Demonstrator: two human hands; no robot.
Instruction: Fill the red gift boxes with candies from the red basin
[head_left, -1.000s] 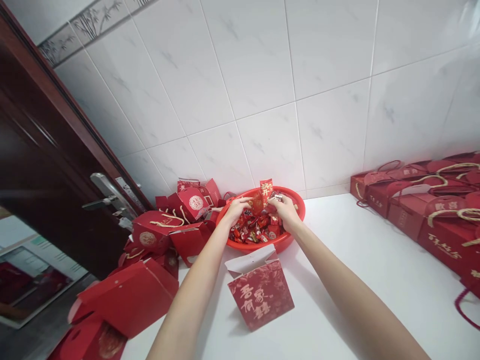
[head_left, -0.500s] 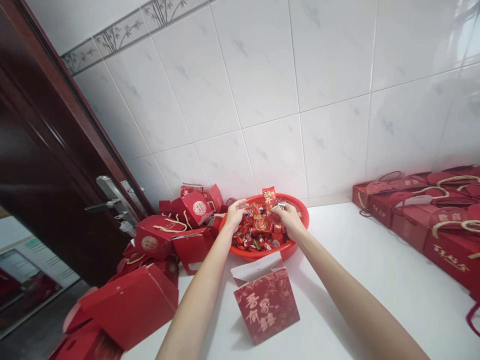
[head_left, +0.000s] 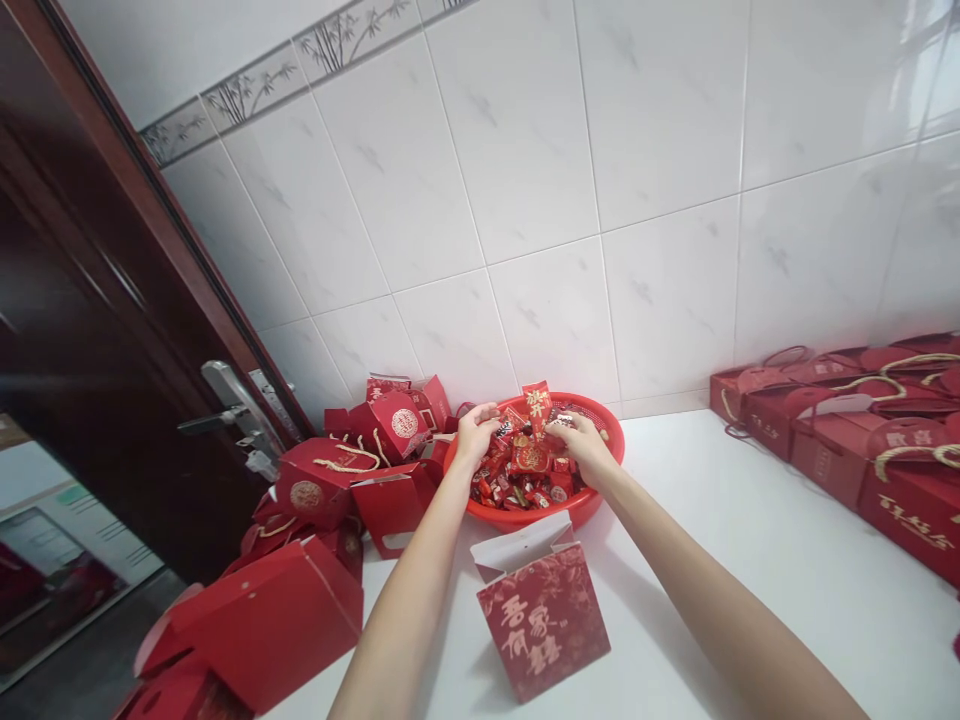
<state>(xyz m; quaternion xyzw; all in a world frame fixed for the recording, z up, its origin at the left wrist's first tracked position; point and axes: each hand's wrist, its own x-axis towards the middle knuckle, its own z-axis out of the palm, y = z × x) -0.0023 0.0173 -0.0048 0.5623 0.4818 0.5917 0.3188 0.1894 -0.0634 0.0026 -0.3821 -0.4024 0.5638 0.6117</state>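
A red plastic basket point(head_left: 611, 455) stands against the wall, heaped with small wrapped candies point(head_left: 517, 490), mostly red. My left hand point(head_left: 475, 436) reaches over its left side, fingers apart, its fingertips by a candy with a dark and white wrapper. My right hand point(head_left: 586, 447) is over the right side, thumb and fingers pinched on a small wrapped candy point(head_left: 561, 420) with pale markings. Between the hands a long red packet point(head_left: 536, 402) with gold characters stands upright in the heap. In front of the basket is a red gift box point(head_left: 544, 620) with its top flaps raised.
On the left lie several red gift boxes point(head_left: 307, 490), some with rope handles, piled beside a dark door point(head_left: 90, 250) with a metal handle point(head_left: 232, 400). Rows of closed red boxes point(head_left: 832, 440) line the right of the white table point(head_left: 675, 540). A tiled wall point(head_left: 540, 310) rises behind.
The whole view has shifted slightly, so things sit a little lower and to the right. My right hand's fingers have moved away from the long red packet to the wrapped candy beside it.
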